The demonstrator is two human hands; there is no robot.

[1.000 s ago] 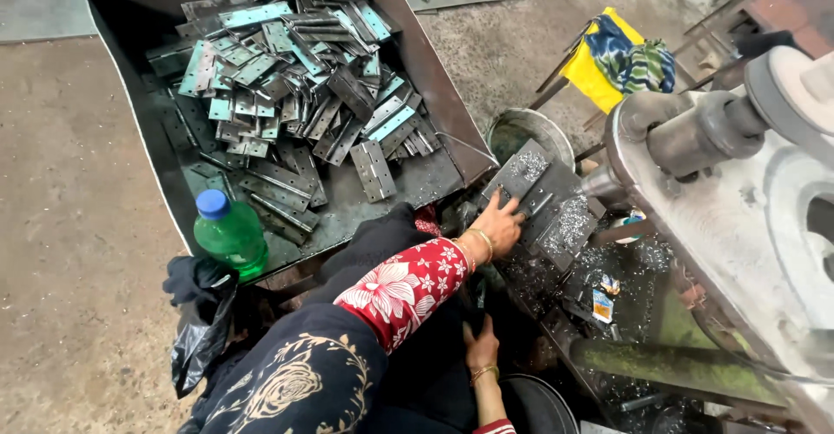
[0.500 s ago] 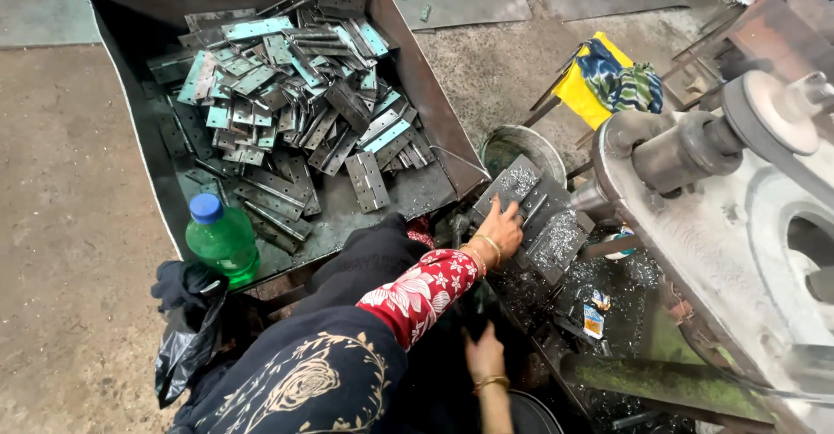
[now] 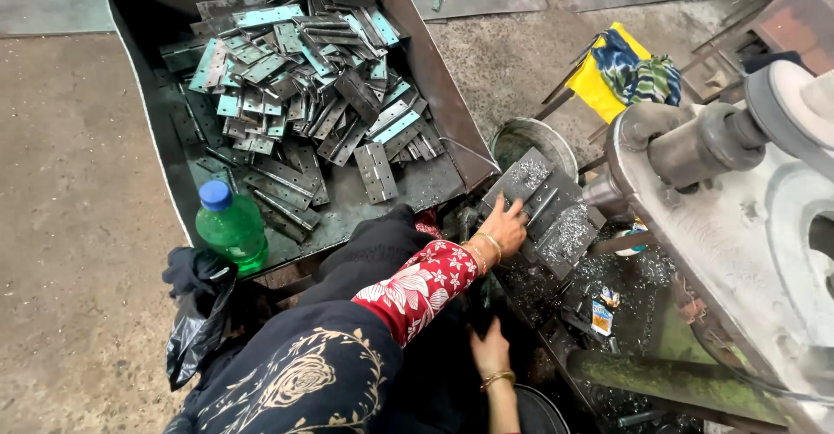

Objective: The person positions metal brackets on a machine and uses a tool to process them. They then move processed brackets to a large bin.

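Observation:
My left hand (image 3: 504, 227), with a red flowered sleeve and gold bangles, lies on a grey metal hinge plate (image 3: 532, 192) that rests on the machine's angled block (image 3: 565, 225); its fingers curl over the plate's near edge. Metal shavings cover the block. My right hand (image 3: 489, 349), also with a bangle, reaches down into the dark gap below the block, and its fingers are hidden. To the upper left stands a big dark metal tray (image 3: 434, 95) heaped with several hinge plates (image 3: 295, 86), some with a blue film.
A green plastic bottle with a blue cap (image 3: 230, 225) stands at the tray's near edge, with a black bag (image 3: 200, 321) below it. A large grey machine with a shaft (image 3: 721, 139) fills the right. A round metal bowl (image 3: 526, 134) and yellow cloth (image 3: 625, 73) lie beyond.
My left hand stays on the hinge plate on the block and my right hand stays low. Only the view has shifted a little.

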